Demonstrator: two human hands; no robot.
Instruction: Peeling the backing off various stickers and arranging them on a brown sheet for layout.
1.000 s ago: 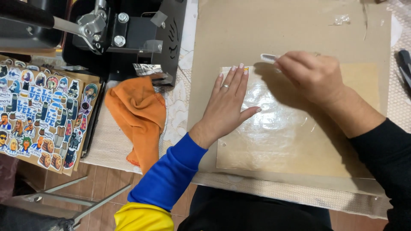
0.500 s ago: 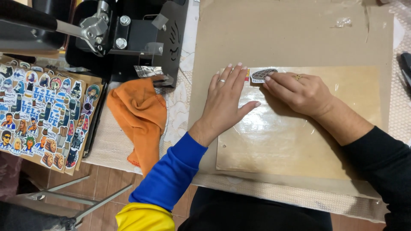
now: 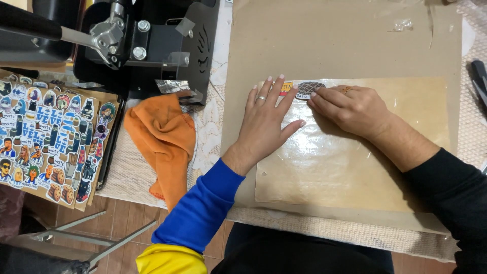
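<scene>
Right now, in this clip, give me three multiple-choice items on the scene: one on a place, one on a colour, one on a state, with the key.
1. Where does the orange cloth lie?
A. to the left of the clear sheet, below the black press
B. on top of the clear sheet
C. on the sticker board

2. What colour is the sleeve on the left hand?
A. red
B. blue
C. white

3. How does the left hand rest?
A. closed in a fist
B. lifted clear of the sheet
C. flat, fingers spread on the sheet

Key:
1 A, the cloth sits beside the brown board, just under the press.
2 B, the forearm sleeve is blue, with a yellow cuff further back.
3 C, the palm lies flat on the sheet while the right hand presses its fingertips at a small oval sticker.
</scene>
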